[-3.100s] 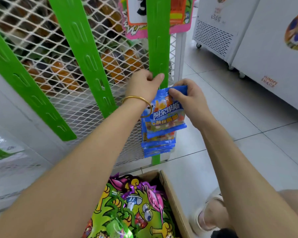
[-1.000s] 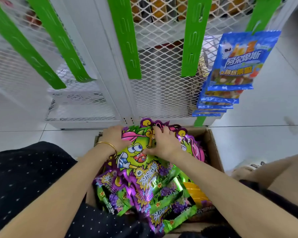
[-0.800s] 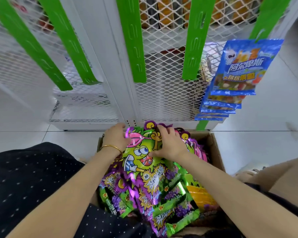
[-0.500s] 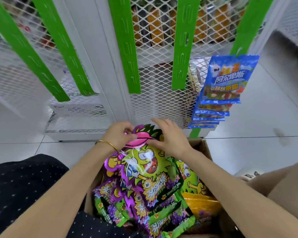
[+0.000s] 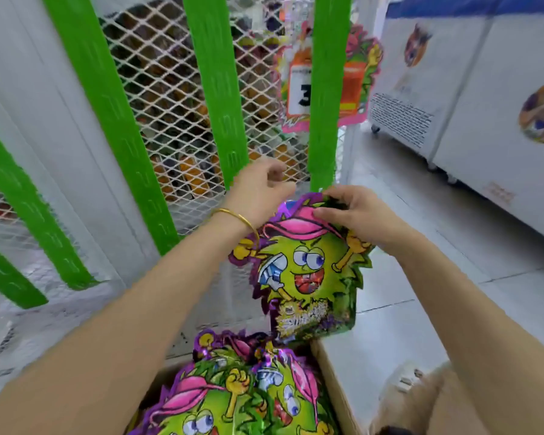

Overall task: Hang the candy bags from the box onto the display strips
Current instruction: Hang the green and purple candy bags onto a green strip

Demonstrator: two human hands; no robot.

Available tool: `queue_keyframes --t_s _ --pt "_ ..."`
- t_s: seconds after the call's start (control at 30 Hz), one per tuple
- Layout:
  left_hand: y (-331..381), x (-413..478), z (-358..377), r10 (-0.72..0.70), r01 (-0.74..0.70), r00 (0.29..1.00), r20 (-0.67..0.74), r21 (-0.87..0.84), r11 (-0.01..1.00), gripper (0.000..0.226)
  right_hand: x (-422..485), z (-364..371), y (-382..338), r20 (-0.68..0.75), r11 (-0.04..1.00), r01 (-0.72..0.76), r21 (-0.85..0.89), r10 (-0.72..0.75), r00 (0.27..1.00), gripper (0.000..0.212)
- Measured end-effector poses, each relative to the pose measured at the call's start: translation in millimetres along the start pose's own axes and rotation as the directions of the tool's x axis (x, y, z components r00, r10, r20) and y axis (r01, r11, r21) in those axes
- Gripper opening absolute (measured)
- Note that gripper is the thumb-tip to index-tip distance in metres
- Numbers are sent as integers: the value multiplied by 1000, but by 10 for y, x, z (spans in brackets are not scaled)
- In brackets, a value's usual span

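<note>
Right hand (image 5: 355, 215) is pinching the glossy green-and-purple cartoon candy bag (image 5: 308, 271) by its top edge | left hand (image 5: 261, 189) is hovering loosely curled, holding nothing | bag is hanging long-axis down, just below the green plastic display strip (image 5: 327, 89), above the cardboard box (image 5: 336, 381).

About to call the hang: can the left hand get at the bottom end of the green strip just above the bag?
Probably yes. The left hand is raised beside the green strip, nothing between them. The right hand pinches the green candy bag just below the strip's end, so the bag's top may crowd it.
</note>
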State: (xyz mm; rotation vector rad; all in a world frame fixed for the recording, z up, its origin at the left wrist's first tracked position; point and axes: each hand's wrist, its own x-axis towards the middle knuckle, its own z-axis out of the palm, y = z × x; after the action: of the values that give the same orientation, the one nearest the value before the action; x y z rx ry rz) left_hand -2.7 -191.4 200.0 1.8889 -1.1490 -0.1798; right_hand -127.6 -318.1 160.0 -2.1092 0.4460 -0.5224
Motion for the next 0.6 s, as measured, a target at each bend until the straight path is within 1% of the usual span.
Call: queue_keyframes --t_s 0.07,0.13,0.2,0.33,0.4,0.47,0.5,0.53,0.6 --pt "143 223 71 11 -13 997 -72 -30 999 30 75 -212 27 -60 1000 4 -11 -4 998 19" --pt "227 386 141 18 -21 993 -118 -19 1000 29 144 -356 33 -119 1000 21 -14 -22 993 20" --pt "267 479 210 23 -24 989 -146 -5 1000 28 220 -446 27 -152 999 28 -29 -32 988 17" --pt "285 575 312 -4 -4 977 -211 -37 999 31 343 -511 16 -229 997 51 -56 -63 971 10" --pt "297 609 331 -27 18 970 -242 -40 999 28 393 -517 -20 -278 987 79 -142 -116 954 9" --pt "317 639 322 -23 21 967 -254 -9 1000 26 448 -508 -59 -306 969 100 -225 -168 937 10" --pt "331 650 312 -6 13 968 -251 28 1000 25 469 -499 -83 -322 961 110 -253 -191 927 16" --pt "349 660 301 10 5 971 -240 63 998 26 486 -495 -103 -339 954 117 -278 -211 917 21" --pt "393 682 271 34 -14 980 -198 101 995 26 518 -492 -137 -369 941 129 -313 -246 897 21"
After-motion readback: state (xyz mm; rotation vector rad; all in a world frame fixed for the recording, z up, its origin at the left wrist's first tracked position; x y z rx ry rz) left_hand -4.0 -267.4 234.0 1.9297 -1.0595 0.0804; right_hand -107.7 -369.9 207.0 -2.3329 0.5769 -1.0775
